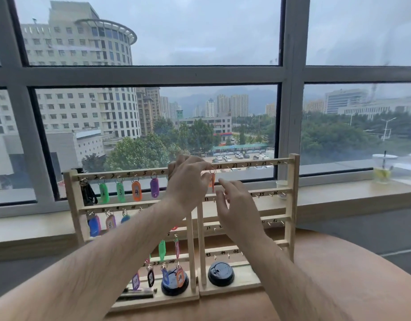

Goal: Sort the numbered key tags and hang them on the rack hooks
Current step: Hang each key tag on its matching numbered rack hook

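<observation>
The orange tag (pixel 212 183) is pinched at its ring by the left hand (pixel 188 179) against the top rail of the right rack (pixel 293 181); the right hand (pixel 239 205) is held open and empty just below. If the ring is released before it is properly hung, the tag could be dropped behind the rails. The racks are stood on a round wooden bench (pixel 338 286) before a wide window (pixel 292 75).

Flat overcast daylight enters through the large grey-framed window (pixel 292 75), leaving only faint shadows. Wide-angle distortion bows the frame's edges; the left hand (pixel 188 184) and right hand (pixel 239 212) look slightly soft.
</observation>
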